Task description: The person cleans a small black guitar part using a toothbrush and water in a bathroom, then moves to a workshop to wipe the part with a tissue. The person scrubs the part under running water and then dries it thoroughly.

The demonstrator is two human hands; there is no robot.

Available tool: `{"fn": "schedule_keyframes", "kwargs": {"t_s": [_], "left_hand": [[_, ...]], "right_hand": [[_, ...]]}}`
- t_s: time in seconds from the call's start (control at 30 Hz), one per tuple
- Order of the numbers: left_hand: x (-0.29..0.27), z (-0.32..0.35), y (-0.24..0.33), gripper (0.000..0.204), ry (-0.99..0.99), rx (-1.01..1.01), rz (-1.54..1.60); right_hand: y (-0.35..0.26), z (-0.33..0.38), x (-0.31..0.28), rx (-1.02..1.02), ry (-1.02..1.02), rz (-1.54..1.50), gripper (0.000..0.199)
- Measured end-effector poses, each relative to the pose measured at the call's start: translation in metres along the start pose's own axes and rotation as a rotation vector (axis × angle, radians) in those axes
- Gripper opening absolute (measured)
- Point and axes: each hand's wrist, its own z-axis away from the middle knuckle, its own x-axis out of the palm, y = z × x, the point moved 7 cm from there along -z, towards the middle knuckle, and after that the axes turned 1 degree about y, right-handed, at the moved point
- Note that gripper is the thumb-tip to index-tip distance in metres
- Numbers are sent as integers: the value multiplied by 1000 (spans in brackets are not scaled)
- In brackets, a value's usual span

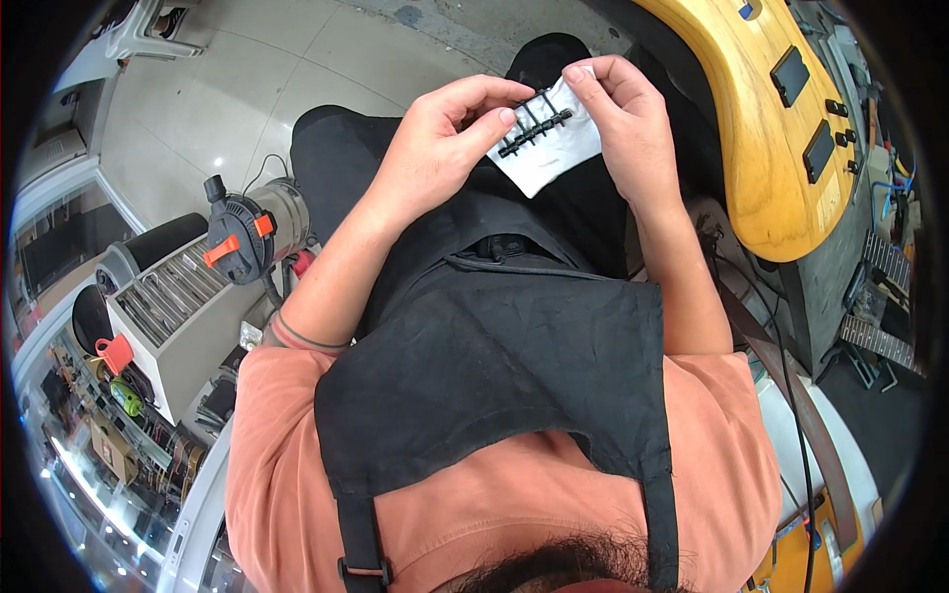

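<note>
Small white packet with black parts pinched between left hand fingers and right hand fingers; both closed on it.

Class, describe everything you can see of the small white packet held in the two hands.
The small white packet is a flat, thin pouch, apparently paper or plastic, tilted, held above the lap. A row of small black rod-shaped parts lies across it. The left hand pinches its left edge; the right hand grips its top right corner.

The person wears an orange short-sleeved shirt, a black apron, and a dark wristband.
</note>
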Motion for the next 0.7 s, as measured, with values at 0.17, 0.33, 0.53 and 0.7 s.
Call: {"fn": "schedule_keyframes", "kwargs": {"t_s": [0.17,0.33,0.53,0.7], "left_hand": [[2,0,-3,33,-22,-24,98],[7,3,-7,36,-47,-30,201],[1,1,-9,41,-99,-54,102],[5,2,-5,33,-40,-30,65]], "right_hand": [[7,2,-1,22,51,-29,25],[8,6,-5,86,4,-120,25],[7,19,1,172,-144,-152,25],[14,23,-1,193,-190,-119,25]]}}
